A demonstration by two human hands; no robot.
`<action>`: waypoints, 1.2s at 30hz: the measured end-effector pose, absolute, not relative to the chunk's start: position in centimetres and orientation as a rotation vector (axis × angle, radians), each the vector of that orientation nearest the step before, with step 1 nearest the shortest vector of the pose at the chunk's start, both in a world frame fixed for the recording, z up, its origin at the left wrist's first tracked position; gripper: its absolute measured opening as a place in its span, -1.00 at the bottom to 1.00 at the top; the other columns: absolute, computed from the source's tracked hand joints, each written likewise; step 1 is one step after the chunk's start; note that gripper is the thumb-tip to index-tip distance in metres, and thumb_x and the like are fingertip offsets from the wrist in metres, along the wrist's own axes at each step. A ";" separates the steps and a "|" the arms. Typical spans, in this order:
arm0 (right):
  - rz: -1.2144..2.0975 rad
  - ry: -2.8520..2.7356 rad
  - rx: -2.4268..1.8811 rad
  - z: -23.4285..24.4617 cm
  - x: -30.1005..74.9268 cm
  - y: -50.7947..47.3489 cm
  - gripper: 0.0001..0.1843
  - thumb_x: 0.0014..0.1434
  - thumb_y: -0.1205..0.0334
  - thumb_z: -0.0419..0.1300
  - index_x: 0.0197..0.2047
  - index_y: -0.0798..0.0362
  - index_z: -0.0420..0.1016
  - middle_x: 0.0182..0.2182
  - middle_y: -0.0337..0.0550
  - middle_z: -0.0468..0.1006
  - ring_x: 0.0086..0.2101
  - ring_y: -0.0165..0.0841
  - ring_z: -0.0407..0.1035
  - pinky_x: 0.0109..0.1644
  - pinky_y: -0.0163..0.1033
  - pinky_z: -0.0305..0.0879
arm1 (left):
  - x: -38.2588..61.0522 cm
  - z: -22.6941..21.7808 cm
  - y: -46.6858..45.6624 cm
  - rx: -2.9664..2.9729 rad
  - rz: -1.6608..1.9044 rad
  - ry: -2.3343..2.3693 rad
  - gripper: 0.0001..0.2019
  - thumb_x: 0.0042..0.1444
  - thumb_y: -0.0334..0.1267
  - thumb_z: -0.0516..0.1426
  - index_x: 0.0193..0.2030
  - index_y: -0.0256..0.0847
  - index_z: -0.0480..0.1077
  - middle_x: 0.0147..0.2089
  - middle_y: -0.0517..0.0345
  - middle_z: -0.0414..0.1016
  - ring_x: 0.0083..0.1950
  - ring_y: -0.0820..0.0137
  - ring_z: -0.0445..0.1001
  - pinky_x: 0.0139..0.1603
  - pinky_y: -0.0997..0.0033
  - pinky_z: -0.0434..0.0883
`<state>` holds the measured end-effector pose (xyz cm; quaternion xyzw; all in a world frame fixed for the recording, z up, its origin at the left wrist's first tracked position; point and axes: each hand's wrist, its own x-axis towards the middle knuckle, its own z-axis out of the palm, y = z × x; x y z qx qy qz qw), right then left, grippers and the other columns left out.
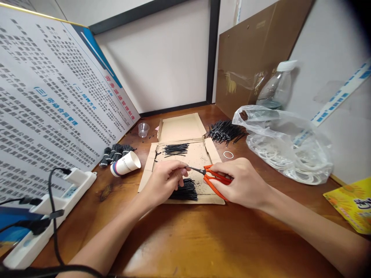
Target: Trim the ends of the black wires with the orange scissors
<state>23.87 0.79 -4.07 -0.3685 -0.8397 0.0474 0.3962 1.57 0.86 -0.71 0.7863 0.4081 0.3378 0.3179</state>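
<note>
My right hand [243,181] grips a pair of scissors [216,178] with orange handles, blades pointing left. The blade tips meet the fingertips of my left hand [166,179], which pinches something too small to make out, perhaps the end of a black piece. Under both hands lies an unfolded cardboard box [199,158] strewn with dark crumbs. A row of short black strips [176,149] rests on its far part. A denser pile of black strips [185,190] sits at the near edge, partly covered by my left hand.
A heap of black strips with shiny ends [224,131] and a white ring [228,155] lie right of the box. Farther right are a plastic bag of white rings [290,150] and a bottle [275,87]. Leftward are a tipped paper cup [126,164], tied bundles [116,152] and a power strip [52,212].
</note>
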 end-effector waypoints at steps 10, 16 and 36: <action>0.152 -2.084 -0.922 -4.0 23.7 0.7 -0.74 0.16 0.25 0.15 -0.51 0.14 0.53 -0.68 -0.27 0.38 -0.65 -0.53 0.07 -0.53 -0.33 0.03 | 1.4 -1.3 0.9 1.974 0.885 1.081 -0.85 0.25 -0.35 0.08 -0.24 -0.33 0.46 -0.44 0.12 0.45 -0.58 0.56 0.39 -0.64 0.60 0.36; 0.163 -2.127 -0.939 -3.8 23.8 0.6 -0.75 0.12 0.26 0.13 -0.52 0.16 0.53 -0.72 -0.34 0.23 -0.65 -0.53 -0.03 -0.55 -0.32 -0.03 | 1.6 -1.0 0.6 1.959 0.904 1.061 -0.86 0.24 -0.38 0.08 -0.32 -0.32 0.43 -0.52 0.20 0.42 -0.61 0.60 0.35 -0.65 0.66 0.35; 0.121 -2.103 -0.904 -4.1 23.7 0.9 -0.73 0.18 0.26 0.13 -0.45 0.19 0.58 -0.67 -0.25 0.40 -0.64 -0.53 0.11 -0.52 -0.34 0.03 | 1.6 -1.0 0.7 1.887 0.916 1.060 -0.89 0.21 -0.38 0.09 -0.31 -0.33 0.41 -0.49 0.19 0.41 -0.63 0.61 0.37 -0.67 0.67 0.37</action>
